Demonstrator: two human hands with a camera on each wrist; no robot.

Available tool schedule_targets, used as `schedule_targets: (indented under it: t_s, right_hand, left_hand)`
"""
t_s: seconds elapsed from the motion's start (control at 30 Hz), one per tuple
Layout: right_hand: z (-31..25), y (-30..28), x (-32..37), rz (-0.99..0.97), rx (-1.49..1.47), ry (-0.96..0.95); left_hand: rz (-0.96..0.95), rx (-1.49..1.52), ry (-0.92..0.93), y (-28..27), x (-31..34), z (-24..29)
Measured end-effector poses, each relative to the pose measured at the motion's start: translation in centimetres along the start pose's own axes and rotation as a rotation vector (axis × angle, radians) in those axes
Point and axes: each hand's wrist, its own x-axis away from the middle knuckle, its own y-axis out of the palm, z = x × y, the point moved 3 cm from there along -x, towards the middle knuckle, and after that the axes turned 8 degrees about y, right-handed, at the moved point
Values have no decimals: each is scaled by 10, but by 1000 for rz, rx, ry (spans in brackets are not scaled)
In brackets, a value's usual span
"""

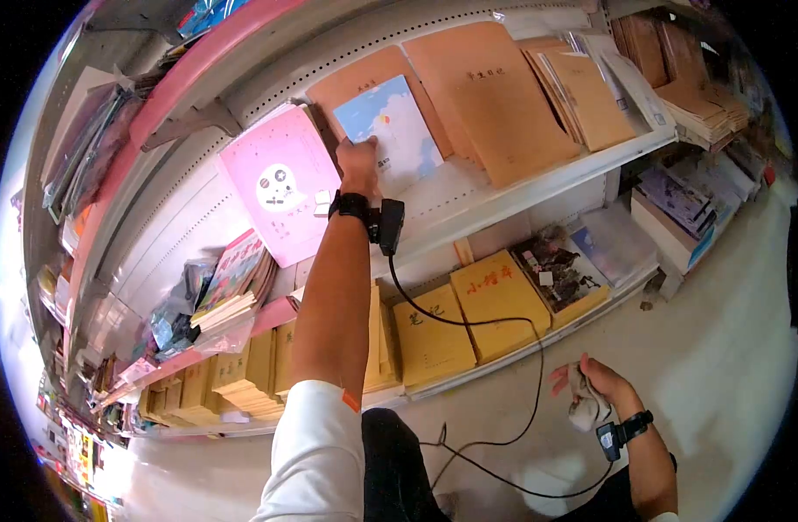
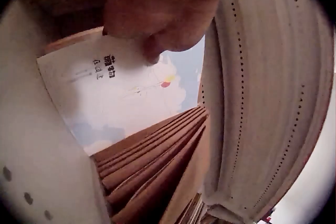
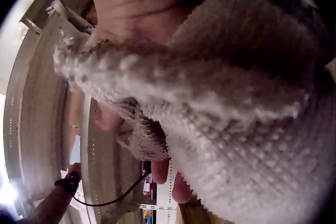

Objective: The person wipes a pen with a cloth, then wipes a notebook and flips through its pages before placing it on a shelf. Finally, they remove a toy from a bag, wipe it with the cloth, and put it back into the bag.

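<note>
My left hand (image 1: 358, 165) grips a notebook with a sky-blue and white cover (image 1: 405, 130) by its left edge, the thumb on its front. This notebook overlaps a brown notebook (image 1: 364, 78) standing behind it on the upper shelf. In the left wrist view, the cover (image 2: 134, 92) shows dark print and a small balloon; some fingers are hidden behind it. A pink notebook (image 1: 260, 165) leans just left of the hand. Low on the right, my right hand (image 1: 606, 384) holds a greyish-white cloth (image 1: 588, 404), whose knobbly fabric (image 3: 241, 155) fills much of the right wrist view.
Brown notebooks (image 1: 495, 104) stand along the upper shelf (image 1: 538, 196). Yellow notebooks (image 1: 434, 339) fill the bottom shelf, with colourful booklets (image 1: 234, 278) to the left. A black cable (image 1: 503, 322) loops from the left wrist to the right wrist, over the pale floor (image 1: 704, 348).
</note>
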Motion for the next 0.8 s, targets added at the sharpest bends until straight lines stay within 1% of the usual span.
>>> schedule_targets:
  t_s: [0.07,0.13,0.17,0.2,0.27,0.3,0.37,0.43,0.5,0.53,0.6,0.63,0.73,0.77,0.8]
  right_hand:
    - [3,0,2,22,-12,25]
    - [-2,6,8,67,-43,52]
    - [-3,8,10,60,-37,51]
    - [-6,9,12,53,-29,47]
    - [0,9,12,33,20,70]
    - [9,4,9,22,66,92]
    - [16,3,7,6,141,133]
    - [17,6,6,-4,198,174]
    - [17,8,5,-14,241,208]
    - [16,7,4,-21,268,225]
    - [18,8,2,-22,337,171]
    - [18,8,1,-23,372,142]
    - [19,10,-5,-72,266,214]
    - [18,12,-4,-68,288,213]
    - [16,13,-2,-65,310,213]
  left_hand:
    - [-187,-627,220,-6,-18,-12]
    - [-127,-806,144,-2,-7,7]
    - [-134,-993,298,-3,-16,-12]
    - [-137,-1175,460,-5,-37,-54]
    - [-269,-1242,354,-7,-38,-66]
    - [-386,-1113,92,-7,-21,-32]
    - [-462,-927,-250,-5,-8,-6]
    - [-485,-972,-138,-4,-10,-7]
    - [-506,-1118,87,-4,-17,-17]
    - [-510,-1237,259,-4,-32,-45]
    - [-500,-1347,399,-9,-38,-50]
    - [-494,-1340,365,-7,-32,-42]
    - [-433,-1327,350,3,-9,-19]
    - [-366,-1265,291,7,17,20]
    - [-300,-1203,233,10,34,47]
